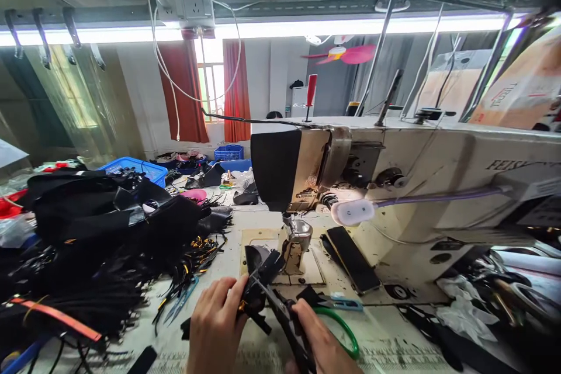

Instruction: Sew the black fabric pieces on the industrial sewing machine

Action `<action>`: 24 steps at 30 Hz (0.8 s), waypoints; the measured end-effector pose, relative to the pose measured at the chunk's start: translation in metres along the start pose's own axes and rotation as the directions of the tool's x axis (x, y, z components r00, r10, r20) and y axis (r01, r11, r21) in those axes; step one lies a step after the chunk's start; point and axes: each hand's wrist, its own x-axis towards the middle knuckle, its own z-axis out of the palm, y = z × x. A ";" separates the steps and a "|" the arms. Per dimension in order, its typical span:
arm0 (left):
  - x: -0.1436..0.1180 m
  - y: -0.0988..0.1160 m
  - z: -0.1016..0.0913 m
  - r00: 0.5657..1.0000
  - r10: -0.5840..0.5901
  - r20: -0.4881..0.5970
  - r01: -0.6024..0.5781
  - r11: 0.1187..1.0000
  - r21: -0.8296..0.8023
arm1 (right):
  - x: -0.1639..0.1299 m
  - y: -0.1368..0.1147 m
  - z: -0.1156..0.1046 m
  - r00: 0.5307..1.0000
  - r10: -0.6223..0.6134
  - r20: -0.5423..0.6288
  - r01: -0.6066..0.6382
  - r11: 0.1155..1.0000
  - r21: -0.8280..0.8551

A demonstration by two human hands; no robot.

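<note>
blue basket (149, 168), phone (353, 259), red curtains (236, 90)

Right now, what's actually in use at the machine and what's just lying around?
In use: left hand pinching black piece; right hand working scissors; sewing machine.
Lying about: phone, thread snips, black strap pile, blue basket.

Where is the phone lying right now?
In the head view, the phone lies on the sewing machine bed, right of the presser foot, just below the small white lamp.
</note>
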 end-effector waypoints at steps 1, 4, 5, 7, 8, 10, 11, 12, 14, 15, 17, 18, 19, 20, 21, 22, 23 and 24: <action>0.000 0.002 0.000 1.000 0.018 0.001 -0.018 1.000 -0.023 | 0.000 -0.002 -0.002 1.000 -0.007 0.000 0.007 1.000 -0.011; 0.002 0.004 -0.002 0.999 0.051 0.008 -0.051 0.997 -0.058 | 0.001 -0.016 -0.010 1.000 -0.015 0.000 0.015 0.999 -0.049; 0.002 0.004 -0.003 0.998 0.059 0.011 -0.058 0.997 -0.058 | 0.001 -0.022 -0.014 1.000 -0.020 0.012 0.021 0.998 -0.058; 0.004 0.004 -0.004 0.996 0.083 0.018 -0.082 0.995 -0.061 | 0.000 -0.034 -0.021 0.998 -0.044 0.053 0.047 0.997 -0.055; 0.004 0.004 -0.004 0.995 0.099 0.021 -0.097 0.993 -0.069 | -0.001 -0.038 -0.025 0.996 -0.058 0.075 0.061 0.997 -0.040; 0.004 0.005 -0.004 0.991 0.130 0.024 -0.128 0.988 -0.090 | -0.004 -0.044 -0.030 0.991 -0.079 0.105 0.079 0.997 0.008; 0.004 0.006 -0.003 0.989 0.145 0.027 -0.141 0.985 -0.099 | -0.005 -0.045 -0.031 0.990 -0.084 0.112 0.081 0.996 0.030; 0.004 0.007 -0.003 0.987 0.157 0.034 -0.152 0.983 -0.104 | -0.007 -0.044 -0.032 0.989 -0.087 0.121 0.082 0.996 0.046; 0.005 0.009 -0.003 0.984 0.175 0.046 -0.169 0.980 -0.107 | -0.009 -0.043 -0.033 0.987 -0.081 0.137 0.076 0.996 0.037; 0.005 0.009 -0.003 0.982 0.183 0.055 -0.176 0.979 -0.106 | -0.009 -0.042 -0.033 0.988 -0.066 0.139 0.065 0.998 0.011; 0.005 0.010 -0.003 0.979 0.191 0.069 -0.184 0.978 -0.097 | -0.009 -0.042 -0.032 0.992 -0.032 0.124 0.039 0.998 -0.056; 0.006 0.010 -0.004 0.980 0.188 0.069 -0.182 0.979 -0.090 | -0.009 -0.042 -0.031 0.993 -0.018 0.113 0.028 0.996 -0.083; 0.006 0.009 -0.004 0.980 0.185 0.070 -0.179 0.980 -0.084 | -0.008 -0.043 -0.031 0.994 -0.015 0.106 0.026 0.995 -0.099; 0.006 0.009 -0.004 0.981 0.181 0.071 -0.176 0.981 -0.078 | -0.008 -0.042 -0.030 0.995 -0.023 0.099 0.033 0.994 -0.104; 0.006 0.008 -0.004 0.981 0.178 0.071 -0.173 0.982 -0.075 | -0.008 -0.042 -0.028 0.996 -0.035 0.086 0.044 0.994 -0.104; 0.006 0.007 -0.004 0.981 0.178 0.074 -0.173 0.982 -0.075 | -0.008 -0.040 -0.026 0.996 -0.049 0.069 0.056 0.993 -0.104; 0.005 0.007 -0.003 0.980 0.181 0.078 -0.176 0.981 -0.077 | -0.008 -0.038 -0.023 0.997 -0.063 0.049 0.067 0.992 -0.105; 0.004 0.007 -0.002 0.979 0.189 0.082 -0.182 0.980 -0.079 | -0.009 -0.034 -0.019 0.997 -0.069 0.030 0.072 0.992 -0.100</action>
